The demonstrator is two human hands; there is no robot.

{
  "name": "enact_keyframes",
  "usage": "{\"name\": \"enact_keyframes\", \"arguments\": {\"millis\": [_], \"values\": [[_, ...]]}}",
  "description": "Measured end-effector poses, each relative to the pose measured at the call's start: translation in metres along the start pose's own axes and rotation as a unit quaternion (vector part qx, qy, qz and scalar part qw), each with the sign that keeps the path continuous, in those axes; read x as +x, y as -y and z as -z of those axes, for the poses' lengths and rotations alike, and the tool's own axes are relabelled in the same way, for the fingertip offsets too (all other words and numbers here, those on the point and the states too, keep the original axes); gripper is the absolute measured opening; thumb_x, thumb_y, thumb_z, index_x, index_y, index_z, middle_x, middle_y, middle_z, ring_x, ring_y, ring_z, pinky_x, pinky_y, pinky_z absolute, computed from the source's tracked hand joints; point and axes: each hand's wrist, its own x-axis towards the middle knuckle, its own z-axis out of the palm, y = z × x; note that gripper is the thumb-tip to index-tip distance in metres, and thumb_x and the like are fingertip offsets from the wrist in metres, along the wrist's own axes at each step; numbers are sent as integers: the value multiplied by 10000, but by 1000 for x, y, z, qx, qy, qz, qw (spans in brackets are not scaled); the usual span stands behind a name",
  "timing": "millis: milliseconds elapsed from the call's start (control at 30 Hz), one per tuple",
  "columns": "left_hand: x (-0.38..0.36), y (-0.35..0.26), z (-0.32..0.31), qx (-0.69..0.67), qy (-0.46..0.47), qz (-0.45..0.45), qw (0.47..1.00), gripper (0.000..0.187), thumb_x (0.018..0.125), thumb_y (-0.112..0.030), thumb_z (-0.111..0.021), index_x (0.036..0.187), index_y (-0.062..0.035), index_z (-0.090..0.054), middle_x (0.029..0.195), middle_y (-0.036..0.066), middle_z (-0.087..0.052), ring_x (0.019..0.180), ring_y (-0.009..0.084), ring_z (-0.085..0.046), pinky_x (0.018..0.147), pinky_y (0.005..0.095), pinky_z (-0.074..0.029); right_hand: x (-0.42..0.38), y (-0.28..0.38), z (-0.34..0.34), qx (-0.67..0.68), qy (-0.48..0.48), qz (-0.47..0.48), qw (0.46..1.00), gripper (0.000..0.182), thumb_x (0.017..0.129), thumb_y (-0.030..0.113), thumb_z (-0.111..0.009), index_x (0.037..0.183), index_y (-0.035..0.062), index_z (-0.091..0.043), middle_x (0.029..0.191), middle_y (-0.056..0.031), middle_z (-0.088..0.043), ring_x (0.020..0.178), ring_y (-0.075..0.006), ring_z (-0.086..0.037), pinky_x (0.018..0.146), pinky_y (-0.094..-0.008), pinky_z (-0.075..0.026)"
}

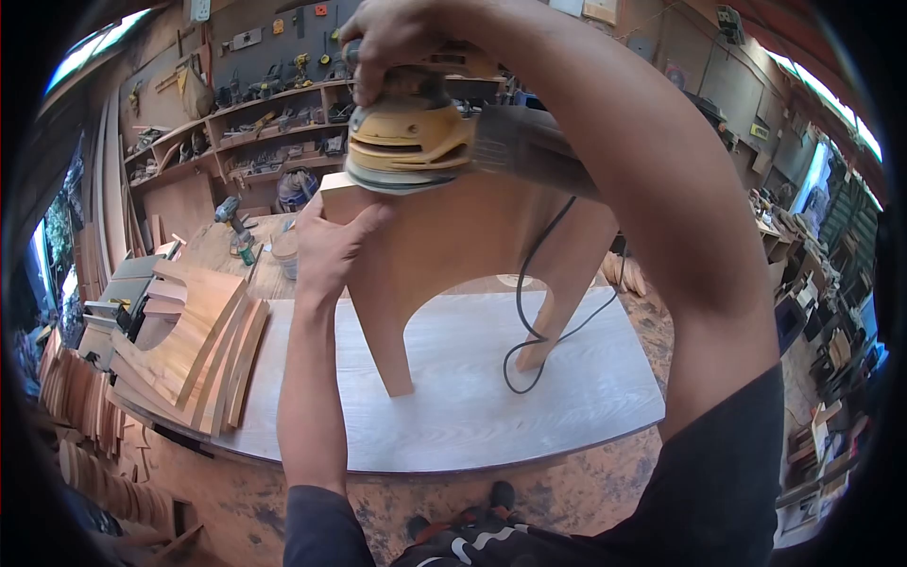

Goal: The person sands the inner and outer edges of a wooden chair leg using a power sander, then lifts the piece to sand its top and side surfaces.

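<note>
Nearest the camera: the right arm (661, 161), reaching across above the arched wooden panel (453, 227), bent at the elbow. Dark short sleeve at its near end.

Right hand (383, 38) is on top of the yellow-and-black orbital sander (406, 137). Its fingers are curled around the sander's head, partly closed; far side hidden. Sander sits at the panel's top edge, toward the left corner, pad down and slightly blurred. Dark dust collector (529, 146) sticks out from the sander's right side, above the panel.

Left hand (331, 246) grips the panel's upper left edge. Thumb lies along the near face, other fingers mostly out of sight behind the edge, so the exact opening can't be read.

Panel stands upright on its two legs on the pale wood-grain worktop (472, 425), arch cutout between them. Black power cord (519, 312) hangs in front of the panel and loops by its right leg.

Left of the panel: pile of cut wooden pieces (189, 331), overlapping the worktop edge. Behind the panel, to the left: cordless drill (228, 212) on a wooden surface. Farther behind: tool shelves (274, 142). Shoes (502, 493) on the dusty floor (586, 482), on the near side of the panel.
</note>
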Motion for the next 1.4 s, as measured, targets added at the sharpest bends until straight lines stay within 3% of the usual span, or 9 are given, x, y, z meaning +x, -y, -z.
{"name": "enact_keyframes", "arguments": {"millis": [200,300,700,767,967,1067,1200,1300,1400], "values": [[3,13,2,-14,-10,-17,1000,506,844,-215,-972,1225,14,-729,1115,100,-792,969,175,-752,877,327,-617,-68,-93,-6,6,-38,-59,998,728,764,321,-899,1412,72,-681,1271,-198,-749,1096,-337,-744,954,-443,-592],[7,22,7,36,-17,-44,998,577,874,-314,-950,1274,22,-705,1116,93,-785,950,169,-748,840,324,-609,-116,-143,-5,-46,-65,-97,992,576,730,320,-938,1216,101,-718,1079,-165,-783,923,-302,-766,827,-445,-616],[2,-47,-3,255,-17,-44,966,861,741,-328,-1022,1431,-28,-604,1341,132,-700,1136,241,-725,1012,409,-593,-246,-288,-2,-73,100,-227,966,698,698,367,-947,1297,99,-711,1309,-190,-692,1213,-364,-683,1012,-458,-560],[3,-75,-52,628,1,-294,720,903,700,-339,-1029,1435,-32,-605,1378,148,-680,1124,339,-729,1038,471,-579,-273,-303,-12,-103,78,-241,962,700,677,352,-934,1295,106,-715,1320,-189,-686,1269,-379,-647,1064,-459,-535],[40,-67,-251,701,267,-85,656,797,699,-607,-937,1207,-35,-712,1041,172,-787,1002,363,-768,866,443,-607,-339,-330,-28,-71,-30,-259,963,641,679,315,-907,1253,103,-715,1325,-174,-689,1283,-358,-642,1091,-446,-517],[52,-63,-293,692,302,-129,643,758,661,-675,-941,1033,-34,-778,872,162,-788,840,353,-780,766,452,-619,-368,-333,-33,-46,-78,-260,961,622,683,309,-902,1243,119,-710,1310,-159,-694,1265,-349,-646,1079,-444,-519],[54,-97,-289,694,269,-78,663,669,693,-628,-929,951,-37,-750,895,197,-773,857,343,-772,829,460,-608,-394,-327,-27,-24,-85,-274,958,700,707,320,-891,1350,126,-694,1422,-170,-626,1257,-353,-648,1091,-429,-522],[69,-127,-242,597,138,-140,777,521,718,-398,-1002,1008,-34,-767,927,143,-800,814,230,-779,766,374,-633,-404,-330,-22,-47,-119,-268,955,689,699,314,-899,1331,128,-697,1382,-182,-627,1214,-345,-656,1063,-430,-531],[59,-137,-185,398,102,-133,902,555,831,-393,-964,1135,24,-759,992,137,-818,876,191,-792,780,343,-658,-401,-317,-21,-38,-134,-264,954,677,686,309,-902,1307,126,-705,1302,-179,-648,1178,-327,-660,1021,-426,-542]]}}
